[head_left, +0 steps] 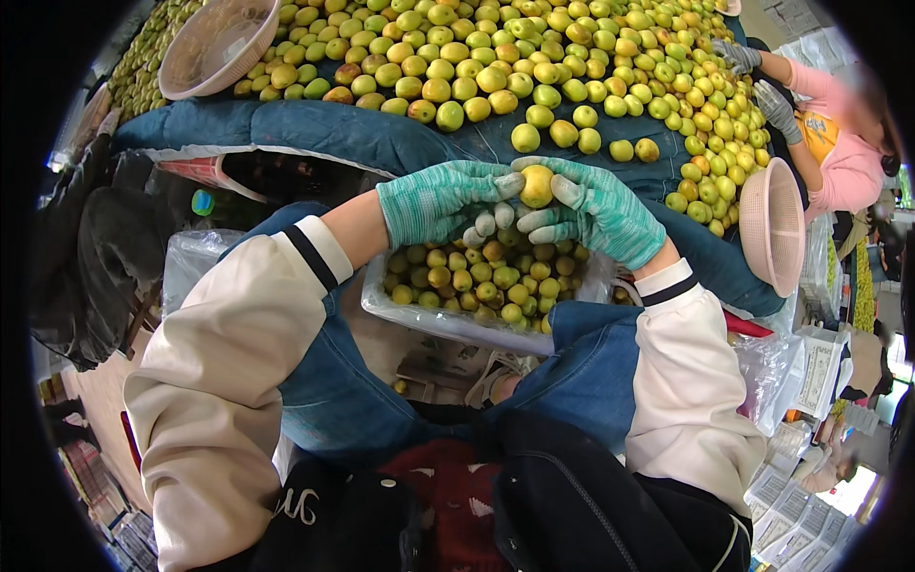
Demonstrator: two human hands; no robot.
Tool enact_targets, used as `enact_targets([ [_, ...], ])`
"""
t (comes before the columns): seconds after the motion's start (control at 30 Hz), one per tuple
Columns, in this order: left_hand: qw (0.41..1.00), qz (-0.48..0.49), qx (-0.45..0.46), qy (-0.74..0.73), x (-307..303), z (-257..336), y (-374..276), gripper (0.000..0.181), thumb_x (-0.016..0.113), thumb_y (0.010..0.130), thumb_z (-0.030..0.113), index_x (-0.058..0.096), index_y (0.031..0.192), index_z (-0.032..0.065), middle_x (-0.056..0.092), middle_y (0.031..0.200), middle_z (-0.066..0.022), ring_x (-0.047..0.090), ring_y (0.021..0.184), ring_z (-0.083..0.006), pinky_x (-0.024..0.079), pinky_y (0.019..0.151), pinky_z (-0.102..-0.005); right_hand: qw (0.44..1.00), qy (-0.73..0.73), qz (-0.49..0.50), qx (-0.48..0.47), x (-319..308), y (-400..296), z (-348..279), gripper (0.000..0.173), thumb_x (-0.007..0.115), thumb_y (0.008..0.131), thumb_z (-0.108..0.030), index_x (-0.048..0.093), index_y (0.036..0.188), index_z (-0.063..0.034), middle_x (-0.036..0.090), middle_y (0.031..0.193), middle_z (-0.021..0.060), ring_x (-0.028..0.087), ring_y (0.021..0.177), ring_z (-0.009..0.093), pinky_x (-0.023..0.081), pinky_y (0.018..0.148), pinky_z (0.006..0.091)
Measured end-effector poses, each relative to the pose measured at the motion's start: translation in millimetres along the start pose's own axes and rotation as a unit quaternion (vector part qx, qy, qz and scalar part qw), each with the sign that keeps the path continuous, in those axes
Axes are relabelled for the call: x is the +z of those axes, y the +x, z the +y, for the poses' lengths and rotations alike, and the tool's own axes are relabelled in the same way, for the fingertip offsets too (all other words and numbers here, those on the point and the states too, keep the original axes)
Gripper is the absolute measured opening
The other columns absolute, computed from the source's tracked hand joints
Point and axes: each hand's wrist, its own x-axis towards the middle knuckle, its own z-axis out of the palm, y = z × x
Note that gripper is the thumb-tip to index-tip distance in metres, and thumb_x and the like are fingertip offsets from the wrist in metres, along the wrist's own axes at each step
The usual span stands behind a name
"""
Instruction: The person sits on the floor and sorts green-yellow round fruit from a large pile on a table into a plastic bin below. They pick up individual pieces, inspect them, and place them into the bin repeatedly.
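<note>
Both my hands wear green knit gloves with grey fingertips. Between them, just past the table's near edge, is one yellow-green jujube-like fruit (536, 186). My right hand (604, 207) grips it with thumb and fingers from the right. On the other side, my left hand (454, 200) pinches it with its fingertips. Directly below my hands stands a plastic-lined crate (457, 325) between my knees, holding many similar fruits (481, 272). My fingers and the fruit hide part of the crate's far side.
Loose fruits (457, 51) cover the table, which has a padded blue cloth edge (286, 129). Pink plastic baskets stand at left (218, 50) and right (773, 229). A co-worker (843, 150) in grey gloves reaches into the pile at right. White crates (822, 372) stand beyond.
</note>
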Motion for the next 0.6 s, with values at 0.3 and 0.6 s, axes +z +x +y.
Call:
enact_targets([
  [0.3, 0.996, 0.006, -0.010, -0.091, 0, -5, 3, 0.034, 0.062, 0.094, 0.032, 0.059, 0.107, 0.0012, 0.066, 0.085, -0.0050, 0.064, 0.064, -0.0109, 0.055, 0.053, -0.0207, 0.999, 0.009, 0.028, 0.035, -8, 3, 7, 0.044, 0.051, 0.100, -0.029, 0.050, 0.131, 0.0020, 0.065, 0.109, 0.0153, 0.070, 0.082, 0.021, 0.061, 0.070, 0.0309],
  [0.6, 0.969, 0.090, -0.045, 0.224, -5, 36, -55, 0.035, 0.067, 0.088, 0.027, 0.055, 0.112, 0.0049, 0.054, 0.082, -0.0001, 0.045, 0.054, -0.0041, 0.036, 0.044, -0.0160, 0.810, -0.578, 0.097, -0.016, -56, 22, 3, 0.029, 0.059, 0.089, -0.011, 0.063, 0.118, -0.0073, 0.070, 0.101, 0.0105, 0.069, 0.085, 0.020, 0.056, 0.079, 0.0321],
])
